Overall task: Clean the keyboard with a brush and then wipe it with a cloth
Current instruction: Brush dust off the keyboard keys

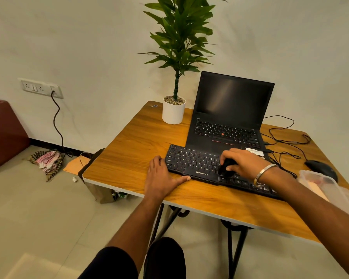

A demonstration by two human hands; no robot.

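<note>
A black keyboard (193,162) lies across the wooden table (129,150), in front of an open laptop. My right hand (243,163) is over the keyboard's middle, closed around a small black brush (227,168) whose tip touches the keys near the space bar. My left hand (161,176) rests flat on the table at the keyboard's left end, fingers against its side edge and thumb along its front edge. No cloth shows on the table.
A black laptop (228,117) stands open behind the keyboard, a white potted plant (173,111) to its left. A black mouse (320,168), tangled cables (284,137) and a clear plastic box (330,190) sit at the right. A checked cloth (48,160) lies on the floor.
</note>
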